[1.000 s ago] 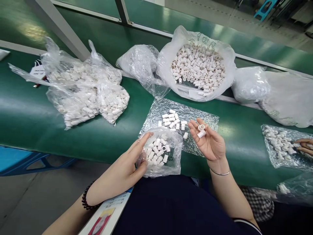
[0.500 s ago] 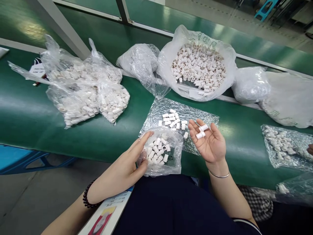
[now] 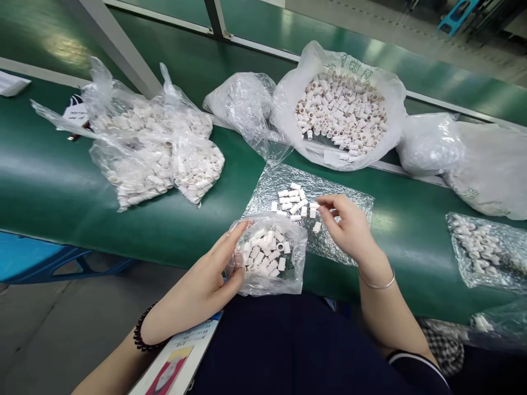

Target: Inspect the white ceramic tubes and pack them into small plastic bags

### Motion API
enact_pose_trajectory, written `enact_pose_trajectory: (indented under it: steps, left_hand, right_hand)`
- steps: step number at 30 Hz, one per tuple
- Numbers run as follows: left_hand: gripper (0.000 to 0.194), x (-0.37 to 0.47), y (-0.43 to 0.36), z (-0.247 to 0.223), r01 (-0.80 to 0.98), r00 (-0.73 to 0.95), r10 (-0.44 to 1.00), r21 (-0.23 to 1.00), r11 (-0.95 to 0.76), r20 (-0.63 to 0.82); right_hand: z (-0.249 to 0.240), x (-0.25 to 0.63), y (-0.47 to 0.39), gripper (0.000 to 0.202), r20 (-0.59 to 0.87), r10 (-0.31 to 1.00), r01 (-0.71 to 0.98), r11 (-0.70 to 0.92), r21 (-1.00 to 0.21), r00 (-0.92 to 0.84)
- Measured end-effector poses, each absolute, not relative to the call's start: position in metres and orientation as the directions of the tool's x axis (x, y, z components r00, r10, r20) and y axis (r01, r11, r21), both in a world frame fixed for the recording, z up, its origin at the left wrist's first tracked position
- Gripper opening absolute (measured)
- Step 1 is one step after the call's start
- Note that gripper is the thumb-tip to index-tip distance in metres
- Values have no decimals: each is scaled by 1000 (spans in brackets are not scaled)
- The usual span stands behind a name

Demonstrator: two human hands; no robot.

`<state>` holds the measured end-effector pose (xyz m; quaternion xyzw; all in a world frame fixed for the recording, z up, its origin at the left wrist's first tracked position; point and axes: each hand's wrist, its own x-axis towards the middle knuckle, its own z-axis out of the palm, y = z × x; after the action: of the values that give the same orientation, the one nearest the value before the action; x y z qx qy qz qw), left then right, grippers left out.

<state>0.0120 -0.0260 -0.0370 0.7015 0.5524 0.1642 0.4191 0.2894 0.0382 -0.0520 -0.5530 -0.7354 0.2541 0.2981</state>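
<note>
My left hand point(image 3: 206, 282) is closed on the left rim of a clear plastic bag point(image 3: 296, 282), thumb in front. Inside the bag's open mouth lies a pile of short white plastic pipe fittings point(image 3: 267, 252). My right hand point(image 3: 348, 227) is palm down with curled fingers, its fingertips at a white pipe fitting point(image 3: 314, 206) on a clear plastic sheet point(image 3: 263, 192). Whether other fittings are inside its palm is hidden. More loose fittings point(image 3: 293, 197) lie on the sheet, just left of these fingertips and behind the bag.
Behind the sheet stands a large open bag point(image 3: 284, 109) full of fittings. Filled clear bags point(image 3: 140, 170) lean together at the left. Wrapped bundles point(image 3: 430, 144) and a bag of white parts point(image 3: 475, 244) lie right. A blue stool point(image 3: 33, 258) stands below the green table's point(image 3: 197, 230) left edge.
My right hand has turned from palm up, showing two fittings, to palm down, and its fingers have come to the fittings on the sheet. My left hand still holds the bag.
</note>
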Motion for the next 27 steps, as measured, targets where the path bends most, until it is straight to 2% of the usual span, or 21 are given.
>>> enact_pose_trajectory:
  steps: [2,4,6,8,11,14,16,18,19,21,22,24,27]
  left_hand:
    - [68,13,-27,-36,625,306,913,781,21,-270]
    - [69,15,-27,-34,601,305,900,796,72,-311]
    - [69,16,-27,-32,578,322,891,812,82,-319]
    - [68,16,-26,-32,567,339,888,821,70,-310]
    - [68,16,-25,-32,575,338,894,817,50,-293]
    - [68,15,-25,-32,567,336,896,822,54,-290]
    - [68,16,-24,-32,557,342,891,828,63,-298]
    - [68,16,-23,-31,555,350,883,829,73,-312]
    - [68,16,-23,-31,554,355,879,829,77,-319]
    - [69,16,-22,-31,556,363,873,828,79,-327]
    - [69,16,-22,-31,557,367,871,827,76,-327]
    - [69,17,-21,-32,560,376,869,826,64,-322]
    - [68,18,-19,-32,568,392,868,822,33,-306]
  right_hand:
    - [-66,301,52,28,-29,982,805,135,-577,-186]
    - [-78,304,61,37,-152,967,877,112,-468,-205]
    - [-87,299,66,44,-193,956,909,130,-395,-221]
    - [-94,293,70,42,-197,956,927,138,-348,-216]
    - [-100,289,75,32,-180,966,932,117,-343,-188]
    - [-102,294,77,26,-148,979,869,52,-492,-142]
    - [-101,301,76,23,-167,984,698,-73,-712,-68]
    - [-100,310,71,20,-248,969,332,-229,-915,-17]
    - [-99,314,68,18,-295,955,109,-291,-951,-28]
    - [-97,321,61,20,-346,935,-251,-355,-900,-83]
    - [-96,323,57,24,-353,930,-356,-366,-860,-104]
    - [-94,324,50,37,-350,930,-458,-360,-813,-109]
    - [-90,321,40,46,-313,945,-489,-316,-813,-92]
